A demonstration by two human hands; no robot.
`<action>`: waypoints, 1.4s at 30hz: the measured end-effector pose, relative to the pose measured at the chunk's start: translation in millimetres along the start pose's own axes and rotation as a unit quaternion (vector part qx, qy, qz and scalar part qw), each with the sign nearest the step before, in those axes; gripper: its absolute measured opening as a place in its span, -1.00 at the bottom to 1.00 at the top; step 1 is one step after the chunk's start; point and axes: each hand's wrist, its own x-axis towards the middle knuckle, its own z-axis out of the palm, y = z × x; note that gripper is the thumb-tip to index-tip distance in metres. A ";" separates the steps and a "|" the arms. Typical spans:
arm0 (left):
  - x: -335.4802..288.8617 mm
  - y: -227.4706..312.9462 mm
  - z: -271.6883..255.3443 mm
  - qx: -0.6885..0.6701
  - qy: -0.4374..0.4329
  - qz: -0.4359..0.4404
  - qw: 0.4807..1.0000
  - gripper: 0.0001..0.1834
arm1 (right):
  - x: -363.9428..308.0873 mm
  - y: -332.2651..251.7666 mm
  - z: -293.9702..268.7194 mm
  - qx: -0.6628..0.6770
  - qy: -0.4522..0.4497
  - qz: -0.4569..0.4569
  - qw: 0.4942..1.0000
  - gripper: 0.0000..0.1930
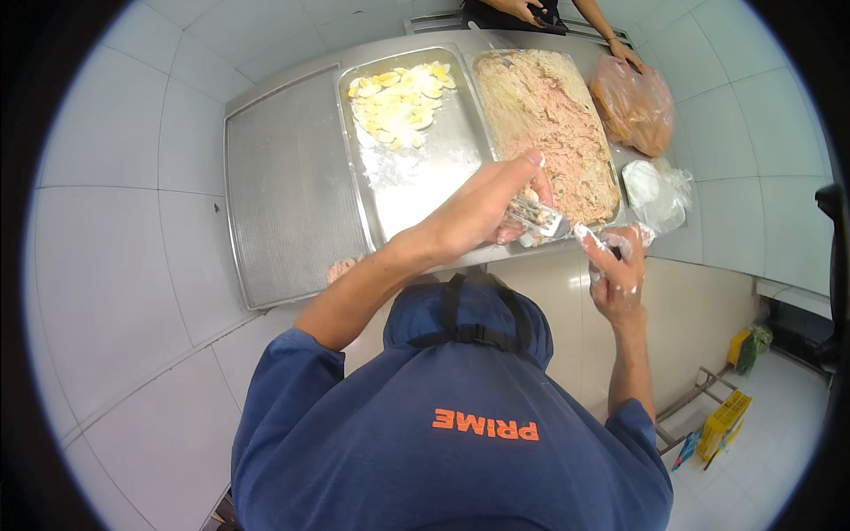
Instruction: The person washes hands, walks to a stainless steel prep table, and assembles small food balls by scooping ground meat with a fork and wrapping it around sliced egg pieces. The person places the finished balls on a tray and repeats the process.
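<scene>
Fork (538, 217) pinched in left hand (482, 208), beside the smeared right hand (615, 265) (fingers loosely curled).

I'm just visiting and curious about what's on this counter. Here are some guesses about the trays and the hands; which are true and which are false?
1. The left hand holds a fork. True.
2. The tray of minced mixture is almost empty. False: it is heaped nearly edge to edge.
3. Egg slices lie at the far end of the middle tray. True.
4. The right hand is bare. False: it wears a thin clear glove.
5. The orange bag sits left of the trays. False: it lies to their right.
</scene>
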 end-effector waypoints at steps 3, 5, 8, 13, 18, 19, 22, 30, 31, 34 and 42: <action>-1.2 5.8 -2.2 0.089 0.011 0.008 0.996 -0.47 | 5.8 4.8 -9.5 -0.007 -0.003 -0.004 1.000 -0.58; -3.3 8.5 -4.3 0.108 0.032 -0.010 0.994 -0.45 | 7.5 7.5 -11.8 0.000 0.010 -0.016 1.000 -0.48; -6.9 10.2 -6.0 0.118 0.001 0.021 0.993 -0.46 | 9.2 9.8 -12.0 0.022 0.022 -0.023 0.999 -0.40; -9.7 1.5 -9.2 -0.009 -0.023 0.001 1.000 -0.54 | 11.3 9.3 -12.6 0.011 -0.032 0.029 0.999 -0.50; -6.5 -20.4 -6.0 -0.252 0.172 0.039 0.952 -0.68 | 10.2 4.8 -8.7 0.018 -0.007 0.015 1.000 -0.47; -5.3 -24.8 -5.6 -0.283 0.192 0.043 0.939 -0.69 | 9.6 4.1 -6.7 0.022 -0.008 0.019 1.000 -0.47; -3.3 -34.3 -8.9 -0.284 0.223 0.042 0.931 -0.70 | 6.5 2.9 0.1 0.051 0.001 0.047 0.998 -0.38; -11.8 -19.0 -6.3 -0.240 0.121 0.049 0.962 -0.65 | 0.2 -1.3 11.5 0.029 0.006 0.029 0.999 -0.44; -13.2 -15.4 -2.3 -0.243 0.127 0.041 0.961 -0.65 | 0.5 -2.4 12.4 0.037 0.023 0.010 0.999 -0.45; -15.7 -7.8 7.0 -0.263 0.091 0.046 0.959 -0.65 | 1.7 -4.5 15.1 0.002 0.011 0.028 1.000 -0.41; -20.3 -0.7 0.7 -0.207 0.131 0.041 0.969 -0.63 | -0.8 2.1 14.1 0.001 0.046 0.002 0.999 -0.43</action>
